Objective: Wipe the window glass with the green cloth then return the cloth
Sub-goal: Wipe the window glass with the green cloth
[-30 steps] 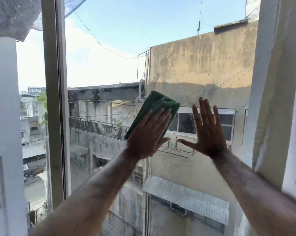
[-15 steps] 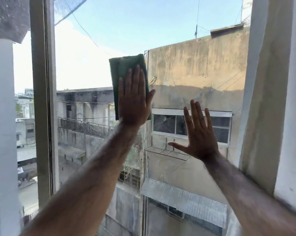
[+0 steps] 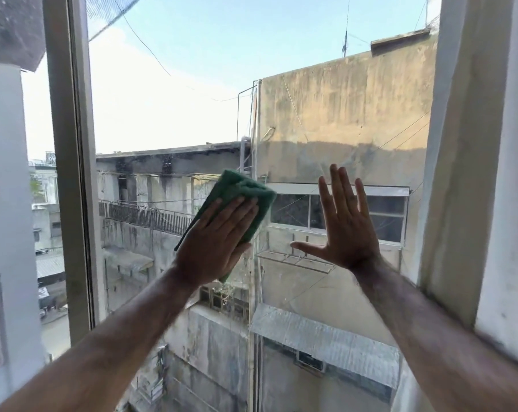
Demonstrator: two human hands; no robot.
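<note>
Head view is showing the window glass [image 3: 168, 114] filling most of the frame, window frame [image 3: 73, 162] standing at 9 o'clock. Right hand [image 3: 345, 230] is lying spread, fingers fanned, flat on the pane, likely bracing. Left hand [image 3: 217, 242] is pressing flat with fingers together, pinning the folded green cloth [image 3: 245, 188] at centre, apparently mid-wipe.
</note>
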